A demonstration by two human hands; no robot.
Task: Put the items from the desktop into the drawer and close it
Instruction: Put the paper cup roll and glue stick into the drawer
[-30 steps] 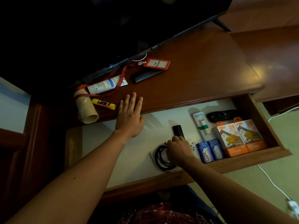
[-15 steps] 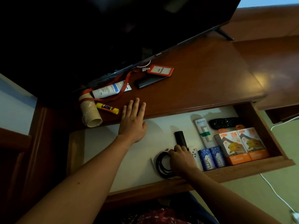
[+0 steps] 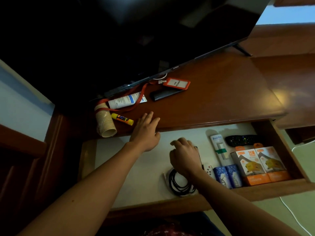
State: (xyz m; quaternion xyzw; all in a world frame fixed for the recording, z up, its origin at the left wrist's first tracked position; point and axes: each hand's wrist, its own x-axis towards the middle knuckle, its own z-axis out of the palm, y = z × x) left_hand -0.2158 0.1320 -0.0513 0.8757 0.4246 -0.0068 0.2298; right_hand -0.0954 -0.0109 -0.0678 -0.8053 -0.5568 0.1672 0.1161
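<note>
Left hand (image 3: 144, 133) flat, empty, nearest | yellow plastic glue stick (image 3: 122, 118) just left of fingertips, lying crosswise | right hand (image 3: 185, 156) loosely curled, empty, centre frame over open wooden drawer (image 3: 289, 154)

2 boxes (image 3: 260, 165) sit in the drawer (image 3: 281, 145), remote (image 3: 242, 140) behind them.

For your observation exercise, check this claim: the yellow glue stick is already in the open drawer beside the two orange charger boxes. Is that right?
Not quite. The head view shows the yellow glue stick still on the desktop, next to the stack of paper cups. The two orange charger boxes are indeed in the open drawer.
</note>
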